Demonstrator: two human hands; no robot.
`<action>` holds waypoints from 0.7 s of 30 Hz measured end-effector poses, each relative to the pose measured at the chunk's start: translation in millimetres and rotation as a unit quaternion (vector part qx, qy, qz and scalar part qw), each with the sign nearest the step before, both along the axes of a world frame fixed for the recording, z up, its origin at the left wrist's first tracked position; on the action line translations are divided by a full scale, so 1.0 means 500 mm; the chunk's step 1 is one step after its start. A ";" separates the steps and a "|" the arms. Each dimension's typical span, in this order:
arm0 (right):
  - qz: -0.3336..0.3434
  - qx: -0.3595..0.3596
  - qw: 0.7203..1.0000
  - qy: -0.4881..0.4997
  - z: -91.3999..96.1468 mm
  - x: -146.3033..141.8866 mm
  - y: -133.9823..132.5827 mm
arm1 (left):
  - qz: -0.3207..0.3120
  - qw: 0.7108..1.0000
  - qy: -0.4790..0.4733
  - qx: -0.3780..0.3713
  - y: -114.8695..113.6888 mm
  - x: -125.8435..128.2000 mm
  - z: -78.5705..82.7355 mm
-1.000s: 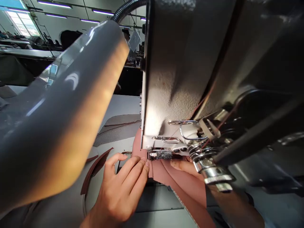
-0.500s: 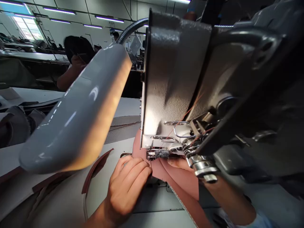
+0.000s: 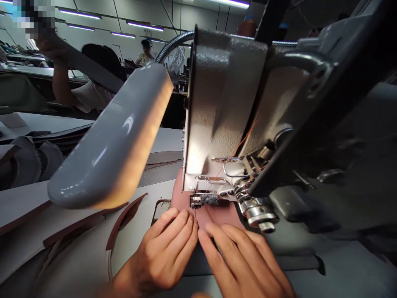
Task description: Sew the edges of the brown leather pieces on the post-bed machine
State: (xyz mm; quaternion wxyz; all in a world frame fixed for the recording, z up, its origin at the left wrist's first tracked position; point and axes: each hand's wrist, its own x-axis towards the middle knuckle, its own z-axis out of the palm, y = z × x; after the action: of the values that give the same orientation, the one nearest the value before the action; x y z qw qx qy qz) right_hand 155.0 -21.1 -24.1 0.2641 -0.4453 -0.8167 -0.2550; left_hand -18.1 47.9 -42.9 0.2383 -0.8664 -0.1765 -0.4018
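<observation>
Right hand (image 3: 245,258) — earlier under sewing machine (image 3: 223,116) — now beside left hand (image 3: 163,254); all fingers (image 3: 182,225) flat, open, on pink fabric (image 3: 225,214)

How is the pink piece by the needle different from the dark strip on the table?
The pink piece is wide and light; the dark strip is thin, curved and brown. The pink piece sits under the needle, with the left hand and right hand resting on it; the dark strip lies off to the left, touched by no hand. Both lie flat on the table.
</observation>
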 end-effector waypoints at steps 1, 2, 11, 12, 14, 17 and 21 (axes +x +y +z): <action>-0.002 0.012 1.000 -0.005 -0.009 -0.003 0.012 | -0.005 1.000 -0.004 0.000 0.000 -0.001 0.001; 0.001 0.019 1.000 -0.004 -0.018 -0.003 0.023 | -0.010 1.000 -0.013 -0.003 0.001 -0.003 0.002; 0.079 0.015 0.994 0.073 -0.029 0.008 0.050 | -0.041 0.984 -0.054 -0.166 -0.007 -0.029 0.001; 0.082 0.012 0.994 0.076 -0.030 0.009 0.051 | -0.041 0.983 -0.056 -0.168 -0.007 -0.029 0.001; 0.085 0.001 0.993 0.080 -0.032 0.010 0.052 | -0.041 0.983 -0.058 -0.168 -0.005 -0.027 0.000; 0.084 -0.008 0.993 0.084 -0.037 0.014 0.055 | -0.038 0.983 -0.055 -0.169 0.000 -0.024 -0.003; 0.077 -0.016 0.994 0.078 -0.046 0.019 0.057 | -0.036 0.985 -0.057 -0.158 0.007 -0.023 -0.003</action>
State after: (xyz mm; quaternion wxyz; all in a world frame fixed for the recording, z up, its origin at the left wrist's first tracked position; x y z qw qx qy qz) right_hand 164.7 7.6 -46.9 0.3387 -0.4035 -0.8296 -0.1850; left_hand -29.8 51.2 -44.4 0.0733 -0.8745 -0.2195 -0.4263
